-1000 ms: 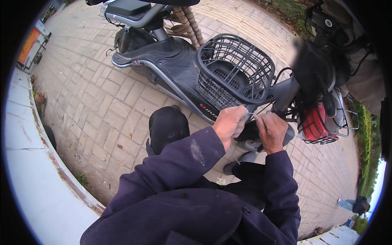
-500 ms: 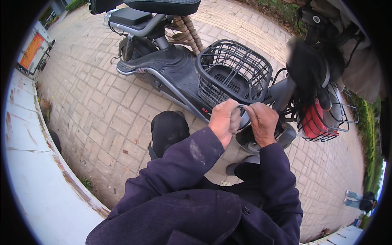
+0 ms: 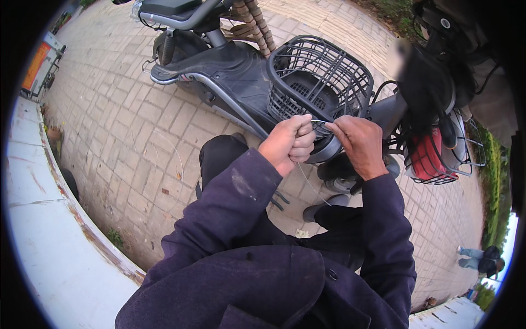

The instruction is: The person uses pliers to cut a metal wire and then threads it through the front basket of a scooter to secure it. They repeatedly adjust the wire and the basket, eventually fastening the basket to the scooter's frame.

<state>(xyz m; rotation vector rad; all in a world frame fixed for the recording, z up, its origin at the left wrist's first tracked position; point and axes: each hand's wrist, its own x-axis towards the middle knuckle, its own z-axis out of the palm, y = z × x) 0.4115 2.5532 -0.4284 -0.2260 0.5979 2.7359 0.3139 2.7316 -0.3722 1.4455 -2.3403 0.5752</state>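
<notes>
My left hand (image 3: 287, 143) is closed in a fist on a thin wire (image 3: 318, 121), a long loose length of which hangs down below it. My right hand (image 3: 356, 142) pinches the same wire between thumb and fingers, a short span from the left. Both hands are raised in front of a black wire basket (image 3: 319, 82), which sits on the footboard of a grey-black scooter (image 3: 230, 71). A dark two-handled tool (image 3: 279, 200), partly hidden, shows beside my left sleeve, near my shoes.
A white ledge (image 3: 38, 214) curves along the left, with a sign trailer (image 3: 41, 68) beyond. At right are the scooter's front basket holding a red item (image 3: 424, 156), a hedge (image 3: 493, 170) and a person (image 3: 485, 260). Paving (image 3: 137, 137) lies underneath.
Both hands have moved upward in the picture, my left one also leftward, and the bent wire span between them shows longer. The dark tool and hanging wire now show below my hands.
</notes>
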